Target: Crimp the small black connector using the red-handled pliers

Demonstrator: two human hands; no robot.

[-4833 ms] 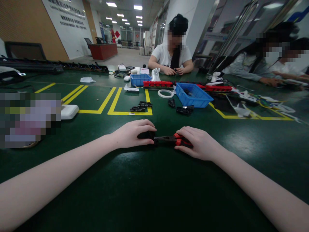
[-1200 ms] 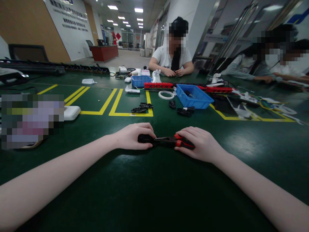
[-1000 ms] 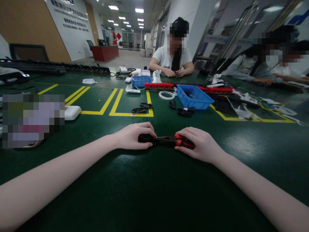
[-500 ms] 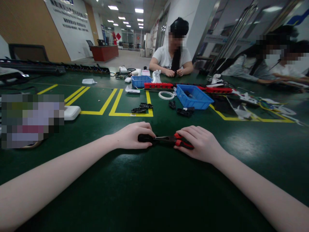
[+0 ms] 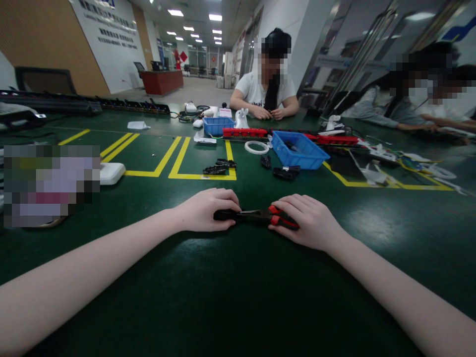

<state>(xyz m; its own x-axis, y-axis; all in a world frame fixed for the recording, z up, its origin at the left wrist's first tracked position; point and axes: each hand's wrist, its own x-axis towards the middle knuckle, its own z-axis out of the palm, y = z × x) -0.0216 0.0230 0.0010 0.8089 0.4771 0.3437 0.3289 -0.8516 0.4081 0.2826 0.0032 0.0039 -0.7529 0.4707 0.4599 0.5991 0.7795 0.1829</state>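
Note:
My right hand (image 5: 307, 218) is closed round the red and black handles of a pair of pliers (image 5: 280, 221), whose jaws point left. In my left hand (image 5: 210, 210) a small black part (image 5: 224, 214) is pinched between thumb and fingers; its exact kind cannot be made out. The plier tips meet the right end of this part. Both hands rest low over the green table (image 5: 230, 287). Beyond them lie several similar black parts (image 5: 219, 166) inside yellow tape lines, with more black pieces (image 5: 286, 172) further right.
A blue bin (image 5: 299, 151) with dark pieces inside stands behind the hands, beside a white tape ring (image 5: 256, 147). Red strips (image 5: 245, 132) and a smaller blue bin (image 5: 218, 125) lie farther back. A white box (image 5: 112, 173) sits left. A person (image 5: 266, 94) works opposite; others sit right.
Both hands hold nearly the same pose, with the pliers still at the black part. The plier jaws look slightly more closed or turned; the view has shifted a little.

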